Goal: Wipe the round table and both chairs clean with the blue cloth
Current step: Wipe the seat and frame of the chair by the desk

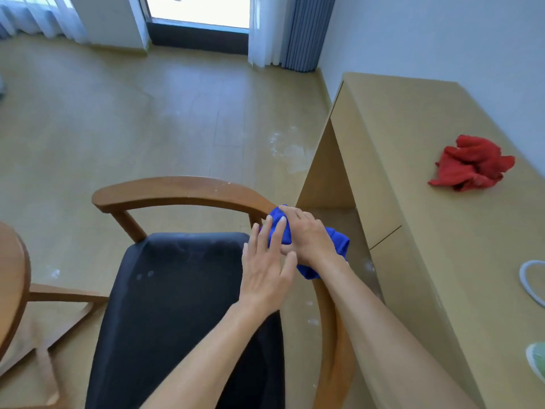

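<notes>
The right hand point(306, 236) lies on top of the blue cloth point(324, 252), fingers curled over the bunched fabric and pressing it onto the curved wooden armrest of the chair point(182, 193), at the bend where the backrest turns into the right arm. Part of the cloth sticks out beyond the fingertips and part hangs down past the wrist on the outer side of the rail. The left hand point(267, 268) is just beside the right one, on its inner side, fingers straight and spread, their tips touching the cloth near the right thumb; it grips nothing. Below and to the left of both hands is the chair's dark padded seat point(177, 305). Far to the left of the left hand, the edge of the round table point(11, 278) shows at the border of the view. To the right of the right hand stands a long light-wood desk point(413, 231), well apart from the chair, with a crumpled red cloth point(472, 165) lying on its top.
</notes>
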